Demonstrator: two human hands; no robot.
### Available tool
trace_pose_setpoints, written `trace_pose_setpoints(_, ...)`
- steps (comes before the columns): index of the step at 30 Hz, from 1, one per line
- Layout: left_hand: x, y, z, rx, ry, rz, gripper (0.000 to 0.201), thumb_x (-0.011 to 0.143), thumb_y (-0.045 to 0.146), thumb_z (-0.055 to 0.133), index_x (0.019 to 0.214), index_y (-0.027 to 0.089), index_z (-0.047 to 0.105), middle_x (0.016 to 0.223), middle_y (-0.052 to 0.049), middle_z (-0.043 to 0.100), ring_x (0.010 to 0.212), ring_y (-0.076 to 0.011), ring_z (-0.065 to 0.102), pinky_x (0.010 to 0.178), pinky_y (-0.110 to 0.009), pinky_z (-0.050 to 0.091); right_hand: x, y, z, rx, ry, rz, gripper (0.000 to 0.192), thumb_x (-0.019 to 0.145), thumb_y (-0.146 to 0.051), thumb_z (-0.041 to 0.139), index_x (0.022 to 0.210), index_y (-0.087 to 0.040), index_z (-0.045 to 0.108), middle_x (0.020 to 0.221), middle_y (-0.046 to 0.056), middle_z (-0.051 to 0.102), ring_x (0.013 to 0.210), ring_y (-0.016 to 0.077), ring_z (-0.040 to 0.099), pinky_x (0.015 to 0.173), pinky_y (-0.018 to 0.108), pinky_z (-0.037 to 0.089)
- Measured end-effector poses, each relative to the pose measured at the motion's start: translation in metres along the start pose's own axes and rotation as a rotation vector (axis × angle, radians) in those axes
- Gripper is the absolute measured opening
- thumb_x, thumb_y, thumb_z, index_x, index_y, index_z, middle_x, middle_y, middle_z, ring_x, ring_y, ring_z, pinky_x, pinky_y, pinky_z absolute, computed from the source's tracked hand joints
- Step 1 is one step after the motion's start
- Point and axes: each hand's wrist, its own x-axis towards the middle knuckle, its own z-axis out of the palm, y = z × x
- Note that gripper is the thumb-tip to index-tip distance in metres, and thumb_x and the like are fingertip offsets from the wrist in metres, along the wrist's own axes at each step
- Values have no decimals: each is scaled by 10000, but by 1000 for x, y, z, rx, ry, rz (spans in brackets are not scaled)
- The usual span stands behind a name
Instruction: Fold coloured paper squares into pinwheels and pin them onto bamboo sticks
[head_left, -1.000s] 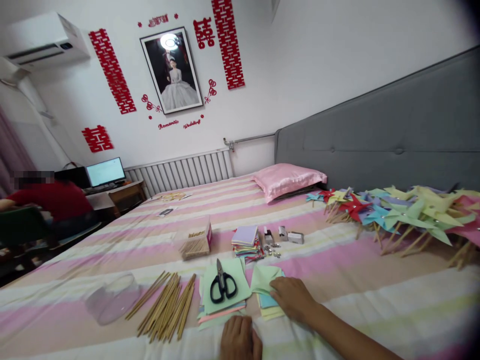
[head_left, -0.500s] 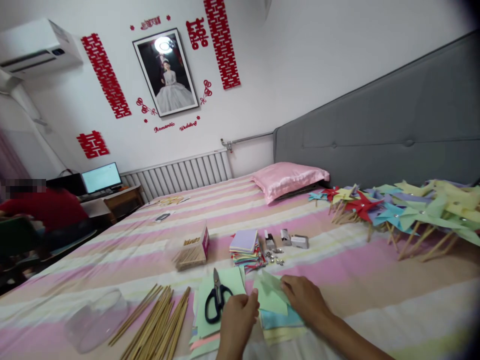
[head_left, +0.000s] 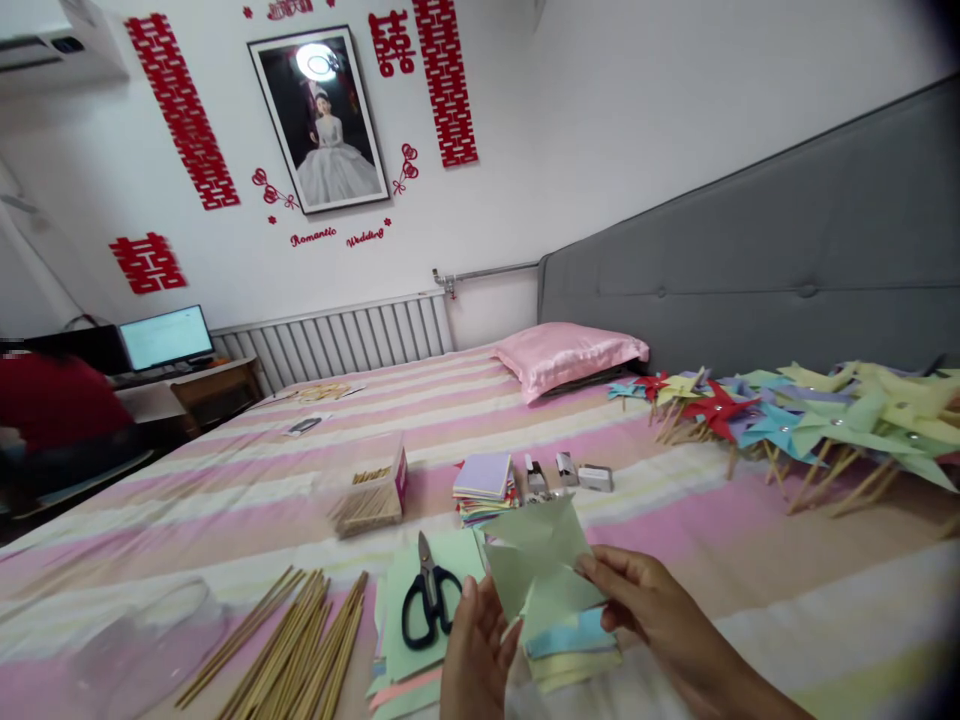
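Observation:
A pale green paper square (head_left: 538,565) with slits cut in from its corners is raised above the bed. My right hand (head_left: 654,600) pinches its right edge between thumb and fingers. My left hand (head_left: 480,650) is just below the sheet's left side, thumb and loosely curled fingers apart, with nothing visible in it. Under the raised sheet lies a stack of blue and yellow paper (head_left: 574,660). Black-handled scissors (head_left: 429,600) rest on a pile of green sheets (head_left: 401,640) left of my left hand.
Wooden sticks (head_left: 289,650) and a clear plastic tub (head_left: 142,640) lie at left. Behind are a box of sticks (head_left: 371,495), a coloured paper stack (head_left: 484,480) and small boxes (head_left: 595,478). Finished pinwheels (head_left: 832,420) crowd the right. A person in red (head_left: 60,410) sits far left.
My right hand has lifted the green square from the stack and turned its face toward me. My left hand's fingers have opened beside it. The view has shifted slightly.

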Motion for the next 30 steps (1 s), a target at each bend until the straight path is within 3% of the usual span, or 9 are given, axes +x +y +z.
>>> trace_pose_setpoints(3, -11, 0, 5, -77, -60, 52, 450, 617, 474, 636, 925, 146, 663, 918, -106, 703, 1015, -288, 572, 872, -359, 422, -1, 8, 7, 43, -75, 79, 331, 703, -454, 610, 719, -127, 653, 627, 0, 571, 530, 74, 512, 447, 143, 345)
trace_pose_setpoints(7, -15, 2, 4, 46, 10, 174, 360, 506, 340, 760, 790, 131, 690, 752, -91, 725, 885, -300, 631, 803, -371, 473, -2, 16, 13, -25, -146, 116, 413, 692, -521, 586, 674, -110, 623, 592, 9, 569, 524, 94, 547, 440, 152, 352)
trace_pose_setpoints(12, -10, -1, -5, 216, 88, 175, 329, 452, 298, 796, 704, 110, 702, 634, -82, 719, 731, -273, 666, 726, -361, 502, -8, 16, 19, -64, -180, 53, 455, 706, -555, 551, 581, -118, 571, 530, -27, 483, 500, 87, 506, 453, 172, 373)
trace_pose_setpoints(16, -10, -1, -9, 195, 68, 144, 326, 468, 299, 791, 721, 110, 709, 638, -95, 721, 692, -265, 668, 682, -356, 510, -8, 13, 15, -47, -190, 63, 465, 776, -543, 463, 770, -115, 643, 603, 20, 575, 552, 109, 536, 502, 204, 405)
trace_pose_setpoints(20, -13, 2, -13, 178, 42, 78, 374, 494, 295, 778, 798, 89, 706, 660, -123, 722, 694, -276, 665, 654, -358, 511, -6, 8, 7, -58, -167, 5, 341, 806, -410, 495, 1033, -173, 585, 795, 51, 638, 657, 127, 583, 545, 220, 418)
trace_pose_setpoints(25, -16, 1, -14, 192, -6, 39, 417, 484, 303, 780, 828, 82, 701, 678, -136, 721, 677, -284, 660, 638, -370, 504, -14, 6, -2, -242, -355, -106, 353, 820, -288, 508, 1172, -263, 486, 924, 40, 605, 742, 136, 605, 636, 267, 461)
trace_pose_setpoints(30, -18, -1, -14, 284, -73, 8, 420, 500, 344, 769, 810, 67, 709, 710, -158, 719, 633, -279, 654, 584, -344, 489, -25, 5, -15, -565, -303, -161, 380, 827, -297, 493, 1205, -324, 464, 1022, 52, 580, 889, 179, 585, 782, 340, 461)
